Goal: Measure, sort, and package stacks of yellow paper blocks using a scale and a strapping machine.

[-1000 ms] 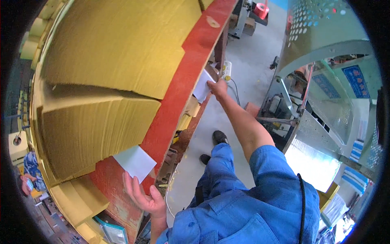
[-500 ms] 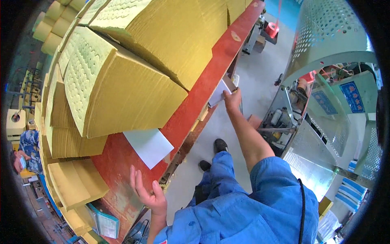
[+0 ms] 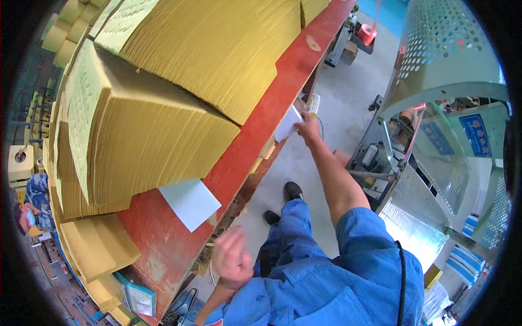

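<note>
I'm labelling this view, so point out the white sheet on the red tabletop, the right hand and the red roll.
White sheet [image 3: 190, 204]: head view, middle of its exposed face.
Right hand [image 3: 308, 129]: head view, back of the hand.
Red roll [image 3: 367, 35]: head view, middle of its visible body.

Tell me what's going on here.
The person's right hand grips white paper by the edge of the red table. The left hand, blurred, is in front of the body and shows nothing in its grasp. A white sheet lies on the table next to a tall yellow stack; whether it reaches under the stack, I cannot tell.
</note>
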Demonstrator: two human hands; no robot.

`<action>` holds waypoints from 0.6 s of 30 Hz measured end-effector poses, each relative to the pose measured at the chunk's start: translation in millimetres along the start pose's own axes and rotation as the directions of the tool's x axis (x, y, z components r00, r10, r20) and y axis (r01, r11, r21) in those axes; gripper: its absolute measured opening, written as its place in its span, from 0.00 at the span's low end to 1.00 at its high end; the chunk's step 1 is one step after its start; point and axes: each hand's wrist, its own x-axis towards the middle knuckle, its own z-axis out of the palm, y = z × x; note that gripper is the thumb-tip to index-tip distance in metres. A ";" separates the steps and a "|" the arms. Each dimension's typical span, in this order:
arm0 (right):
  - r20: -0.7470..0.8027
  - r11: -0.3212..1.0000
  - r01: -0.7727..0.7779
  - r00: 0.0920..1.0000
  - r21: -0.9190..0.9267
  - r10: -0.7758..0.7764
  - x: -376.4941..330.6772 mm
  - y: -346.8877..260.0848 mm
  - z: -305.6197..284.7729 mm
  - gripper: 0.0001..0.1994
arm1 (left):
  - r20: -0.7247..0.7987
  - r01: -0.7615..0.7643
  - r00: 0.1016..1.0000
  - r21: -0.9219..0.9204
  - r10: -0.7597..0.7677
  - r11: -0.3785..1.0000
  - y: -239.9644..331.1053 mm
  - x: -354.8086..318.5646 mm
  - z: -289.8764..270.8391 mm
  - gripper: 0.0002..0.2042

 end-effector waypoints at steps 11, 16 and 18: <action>0.275 0.936 -0.305 0.898 -0.177 0.344 4.1 -41.8 -28.2 0.15 | 0.143 0.144 0.983 -0.195 -0.117 0.970 9.6 37.9 40.3 0.10; -0.070 0.886 0.167 0.973 -0.433 -0.218 -12.0 -44.0 20.7 0.17 | 0.072 0.208 0.977 -0.156 -0.199 0.966 9.6 21.6 25.2 0.09; -0.008 0.877 0.307 0.943 -0.369 -0.333 -14.6 -46.9 46.9 0.14 | -0.013 0.299 0.953 -0.083 -0.301 0.951 12.3 -1.0 16.1 0.09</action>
